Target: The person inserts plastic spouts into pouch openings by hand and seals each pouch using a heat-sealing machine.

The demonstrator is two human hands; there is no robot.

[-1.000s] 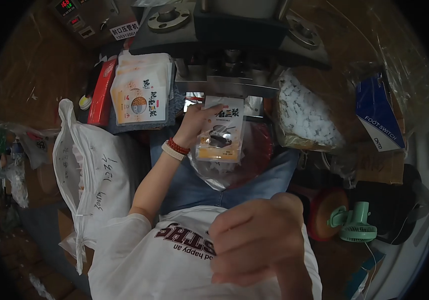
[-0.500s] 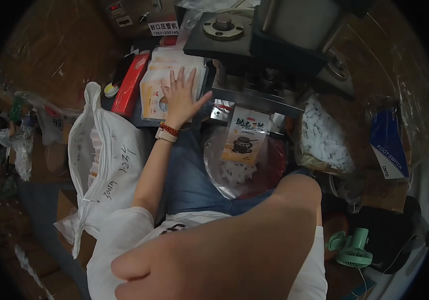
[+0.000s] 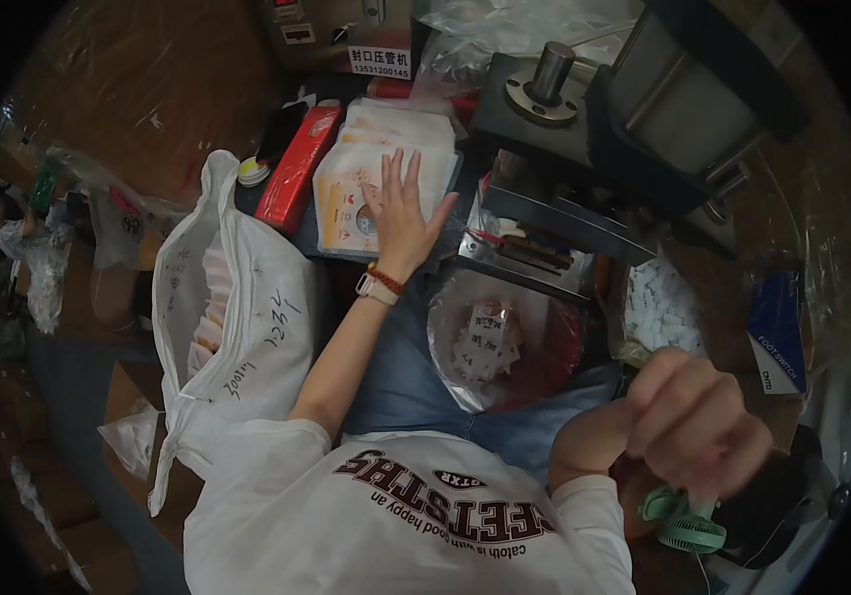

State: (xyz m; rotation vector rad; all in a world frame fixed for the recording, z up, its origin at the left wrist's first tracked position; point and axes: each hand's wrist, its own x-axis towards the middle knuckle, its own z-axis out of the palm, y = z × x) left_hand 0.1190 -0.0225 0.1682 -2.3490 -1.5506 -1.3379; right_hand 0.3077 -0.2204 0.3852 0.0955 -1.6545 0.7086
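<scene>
Your left hand (image 3: 403, 220) spreads over the far-left pouches (image 3: 343, 185), likely light and slippery, best pinched edgewise. Your right hand (image 3: 695, 424) curls, contents unclear.

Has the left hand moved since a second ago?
Yes, the left hand has moved left, from in front of the press to the pouch stack.

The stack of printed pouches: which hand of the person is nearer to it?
Left. The left hand is spread over the printed pouches; the right hand is raised, well away to their right.
</scene>
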